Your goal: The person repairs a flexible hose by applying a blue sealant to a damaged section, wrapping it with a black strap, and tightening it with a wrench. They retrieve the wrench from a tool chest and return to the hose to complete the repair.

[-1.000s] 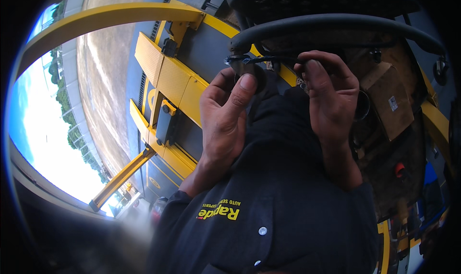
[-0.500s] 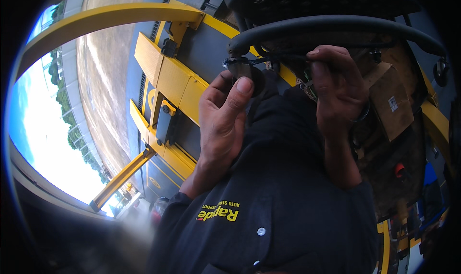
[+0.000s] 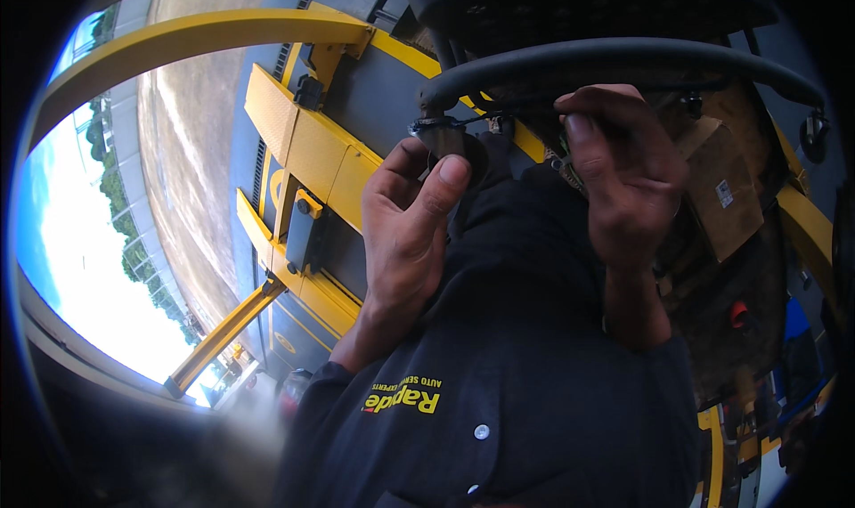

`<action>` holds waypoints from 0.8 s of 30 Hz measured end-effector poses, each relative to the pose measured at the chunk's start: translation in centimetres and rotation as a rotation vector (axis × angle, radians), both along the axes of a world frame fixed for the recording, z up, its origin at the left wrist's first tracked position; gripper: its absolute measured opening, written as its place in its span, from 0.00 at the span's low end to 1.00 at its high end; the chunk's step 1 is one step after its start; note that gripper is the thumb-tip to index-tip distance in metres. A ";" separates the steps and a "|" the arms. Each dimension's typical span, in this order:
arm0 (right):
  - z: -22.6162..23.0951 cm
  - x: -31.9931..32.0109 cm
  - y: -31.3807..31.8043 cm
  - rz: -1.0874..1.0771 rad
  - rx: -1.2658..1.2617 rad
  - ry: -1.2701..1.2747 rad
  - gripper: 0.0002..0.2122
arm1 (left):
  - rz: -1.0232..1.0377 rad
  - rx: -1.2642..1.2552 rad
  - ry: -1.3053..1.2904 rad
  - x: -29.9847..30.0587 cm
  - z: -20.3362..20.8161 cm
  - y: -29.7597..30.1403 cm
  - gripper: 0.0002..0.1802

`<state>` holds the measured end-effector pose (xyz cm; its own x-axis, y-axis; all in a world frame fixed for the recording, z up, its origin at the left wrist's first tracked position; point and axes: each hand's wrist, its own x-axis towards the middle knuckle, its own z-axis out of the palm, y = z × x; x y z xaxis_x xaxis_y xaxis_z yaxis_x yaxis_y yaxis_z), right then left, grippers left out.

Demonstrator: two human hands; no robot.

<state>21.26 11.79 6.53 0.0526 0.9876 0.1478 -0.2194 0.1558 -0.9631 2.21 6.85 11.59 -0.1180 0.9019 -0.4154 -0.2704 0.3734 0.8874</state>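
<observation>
My left hand (image 3: 405,214) is closed around a small dark part with a rounded, cup-like body (image 3: 443,143), its thumb pressed along the side. The part's upper rim is blackened and looks wet or greasy. From that rim a thin dark rod (image 3: 525,109) runs across to my right hand (image 3: 623,165), whose thumb and forefinger are pinched at its other end. What kind of tool the rod is cannot be made out. Both hands are raised in front of my dark shirt, just below a thick black tube.
The curved black tube (image 3: 614,52) belongs to a wheeled seat or cart. A torn cardboard piece (image 3: 723,192) lies on a dark surface at right, near a red cap-like object (image 3: 738,314). Yellow lift ramps (image 3: 325,156) stand at left.
My left hand and the part have shifted slightly down and left. The right hand's fingers have moved a little, with the thin rod still reaching to the rim.
</observation>
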 end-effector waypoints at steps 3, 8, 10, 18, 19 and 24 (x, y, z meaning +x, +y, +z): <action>-0.5 -0.1 0.5 0.055 -0.080 0.121 0.06 | -0.002 -0.011 0.009 0.0 0.1 0.1 0.29; -2.3 -0.6 1.5 0.108 -0.167 0.282 0.07 | -0.013 -0.042 0.002 0.0 0.5 0.4 0.30; -2.7 -1.0 1.8 0.106 -0.155 0.315 0.08 | -0.018 -0.047 -0.014 -0.1 0.5 0.4 0.30; -2.9 -1.1 2.2 0.113 -0.116 0.300 0.09 | -0.010 -0.080 -0.009 -0.3 0.8 0.4 0.31; -2.7 -1.1 2.2 0.116 -0.129 0.292 0.09 | -0.014 -0.083 0.002 -0.3 0.8 0.4 0.31; -2.1 -1.0 2.7 0.130 -0.092 0.243 0.08 | 0.026 -0.087 -0.022 0.2 1.5 0.8 0.25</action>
<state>20.30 14.47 4.41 -0.0527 0.9971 0.0557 -0.4578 0.0254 -0.8887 2.40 7.60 13.07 -0.1309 0.8589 -0.4951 -0.3004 0.4415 0.8455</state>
